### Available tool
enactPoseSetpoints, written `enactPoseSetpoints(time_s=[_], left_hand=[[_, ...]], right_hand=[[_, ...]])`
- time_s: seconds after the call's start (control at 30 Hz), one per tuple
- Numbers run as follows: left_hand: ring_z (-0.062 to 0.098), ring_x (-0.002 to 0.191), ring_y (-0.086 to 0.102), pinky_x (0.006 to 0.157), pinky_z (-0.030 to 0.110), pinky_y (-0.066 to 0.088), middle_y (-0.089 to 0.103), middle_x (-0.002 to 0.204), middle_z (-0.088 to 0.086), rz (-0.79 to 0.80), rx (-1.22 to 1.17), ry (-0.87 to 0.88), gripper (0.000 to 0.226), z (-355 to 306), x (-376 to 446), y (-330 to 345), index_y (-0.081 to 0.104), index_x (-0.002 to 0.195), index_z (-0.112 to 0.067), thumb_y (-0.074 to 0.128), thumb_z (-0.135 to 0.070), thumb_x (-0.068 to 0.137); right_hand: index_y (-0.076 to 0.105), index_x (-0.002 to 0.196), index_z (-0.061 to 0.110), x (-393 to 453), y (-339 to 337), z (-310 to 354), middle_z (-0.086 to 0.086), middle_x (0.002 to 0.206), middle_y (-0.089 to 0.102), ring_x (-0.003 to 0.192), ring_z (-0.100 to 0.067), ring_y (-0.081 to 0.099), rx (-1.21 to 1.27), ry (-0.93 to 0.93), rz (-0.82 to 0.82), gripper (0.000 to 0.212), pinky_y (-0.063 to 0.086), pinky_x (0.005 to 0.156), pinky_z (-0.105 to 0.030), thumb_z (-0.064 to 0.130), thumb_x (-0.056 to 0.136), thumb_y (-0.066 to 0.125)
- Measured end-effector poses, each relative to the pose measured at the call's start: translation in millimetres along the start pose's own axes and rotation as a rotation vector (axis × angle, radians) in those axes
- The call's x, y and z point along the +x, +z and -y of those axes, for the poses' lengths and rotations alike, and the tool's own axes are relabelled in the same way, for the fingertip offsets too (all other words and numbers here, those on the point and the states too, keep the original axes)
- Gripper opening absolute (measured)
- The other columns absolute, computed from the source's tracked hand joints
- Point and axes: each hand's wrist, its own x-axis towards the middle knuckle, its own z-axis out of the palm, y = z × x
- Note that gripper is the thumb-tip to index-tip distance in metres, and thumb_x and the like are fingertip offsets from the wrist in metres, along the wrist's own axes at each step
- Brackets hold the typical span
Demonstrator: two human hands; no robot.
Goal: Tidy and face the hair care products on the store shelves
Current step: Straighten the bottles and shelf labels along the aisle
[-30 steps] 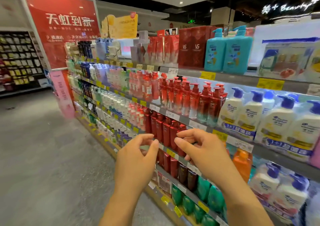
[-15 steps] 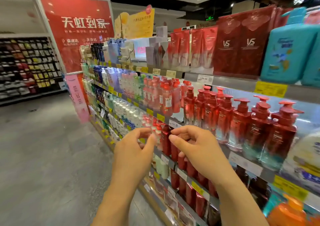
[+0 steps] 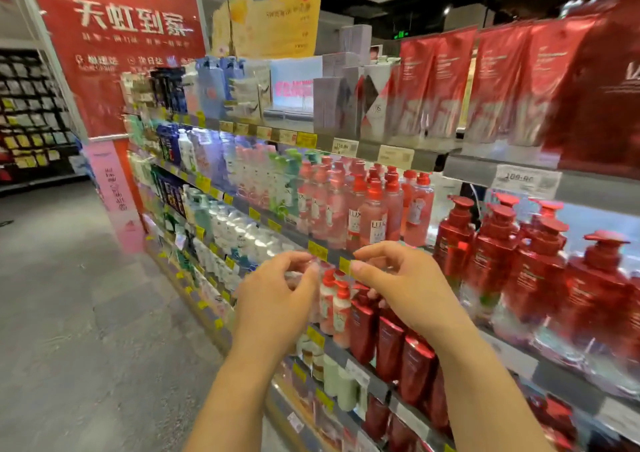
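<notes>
I have both hands raised in front of the shelving, at the third shelf (image 3: 349, 358) down. My left hand (image 3: 277, 299) has its fingers curled, thumb and forefinger closing on a small clear-looking bottle (image 3: 294, 278) at the shelf front; blur keeps me from seeing what it is. My right hand (image 3: 405, 285) has its fingers bent down over the tops of the dark red bottles (image 3: 388, 344), the thumb stretched toward a yellow price tag (image 3: 344, 265); I cannot tell whether that grip actually holds anything. Between the hands stand two pink pump bottles (image 3: 334, 307). Large red pump bottles (image 3: 533, 268) line the shelf above on the right.
</notes>
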Motion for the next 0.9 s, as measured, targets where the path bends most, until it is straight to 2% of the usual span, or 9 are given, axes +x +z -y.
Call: enactPoseSetpoints(time_s=[0.13,0.2,0.3,0.4,0.53,0.63,0.73,0.83,0.9], left_hand=[[-0.008,0.080,0.061,0.069,0.021,0.053,0.065,0.086,-0.024,0.120,-0.042,0.072,0.009,42,74,-8,0.057,0.090,-0.047,0.063,-0.040,0.092],[-0.004,0.081,0.061,0.073,0.023,0.055,0.064,0.090,-0.023,0.178,-0.030,0.109,0.006,62,107,-9,0.061,0.098,-0.042,0.062,-0.041,0.093],[-0.004,0.083,0.062,0.075,0.025,0.055,0.066,0.092,-0.021,0.236,-0.046,0.162,0.017,84,150,-3,0.068,0.105,-0.033,0.063,-0.042,0.092],[-0.003,0.086,0.061,0.077,0.026,0.055,0.066,0.093,-0.019,0.307,-0.086,0.184,0.021,96,186,13,0.070,0.109,-0.029,0.064,-0.040,0.092],[-0.004,0.090,0.059,0.081,0.017,0.045,0.068,0.107,-0.013,0.353,-0.048,0.300,0.028,101,233,45,0.069,0.115,-0.025,0.066,-0.040,0.091],[0.006,0.107,0.060,0.090,0.020,0.042,0.069,0.116,-0.010,0.364,0.028,0.405,0.033,96,263,74,0.068,0.120,-0.023,0.065,-0.039,0.091],[0.009,0.114,0.057,0.094,0.021,0.040,0.065,0.124,-0.009,0.407,0.042,0.467,0.038,88,287,103,0.063,0.127,-0.023,0.064,-0.037,0.092],[0.003,0.090,0.059,0.085,0.020,0.041,0.061,0.128,-0.007,0.445,0.035,0.472,0.045,79,308,129,0.056,0.135,-0.025,0.064,-0.035,0.092],[0.000,0.081,0.061,0.085,0.023,0.044,0.057,0.133,-0.006,0.469,-0.002,0.464,0.049,74,318,144,0.049,0.139,-0.028,0.064,-0.034,0.092]], right_hand=[[0.072,0.094,0.031,58,46,-4,0.008,0.077,0.074,0.063,-0.007,0.068,-0.015,0.058,-0.147,0.006,0.058,0.067,-0.031,0.031,0.089,0.075],[0.073,0.093,0.031,84,66,-7,0.008,0.078,0.074,0.064,-0.005,0.067,-0.019,0.097,-0.194,0.005,0.057,0.066,-0.030,0.032,0.088,0.075],[0.073,0.095,0.030,115,83,-10,0.009,0.081,0.073,0.072,-0.007,0.069,-0.056,0.146,-0.274,0.007,0.054,0.067,-0.029,0.033,0.089,0.074],[0.074,0.096,0.028,137,83,-18,0.008,0.081,0.073,0.075,-0.010,0.070,-0.085,0.205,-0.381,0.008,0.059,0.073,-0.036,0.030,0.089,0.075],[0.074,0.097,0.027,167,68,-38,0.008,0.087,0.073,0.085,-0.011,0.069,-0.122,0.261,-0.552,0.010,0.057,0.080,-0.036,0.031,0.088,0.075],[0.069,0.104,0.028,188,52,-53,0.010,0.095,0.071,0.092,-0.009,0.067,-0.207,0.308,-0.675,0.019,0.057,0.085,-0.037,0.035,0.087,0.074],[0.059,0.115,0.031,206,40,-68,0.009,0.104,0.066,0.097,-0.012,0.066,-0.213,0.383,-0.675,0.035,0.058,0.088,-0.045,0.039,0.085,0.076],[0.050,0.134,0.029,222,32,-80,0.010,0.114,0.063,0.108,-0.016,0.063,-0.208,0.426,-0.601,0.061,0.055,0.095,-0.046,0.043,0.082,0.079],[0.046,0.138,0.028,231,30,-83,0.015,0.111,0.058,0.107,-0.012,0.060,-0.182,0.433,-0.551,0.067,0.053,0.097,-0.041,0.040,0.082,0.080]])
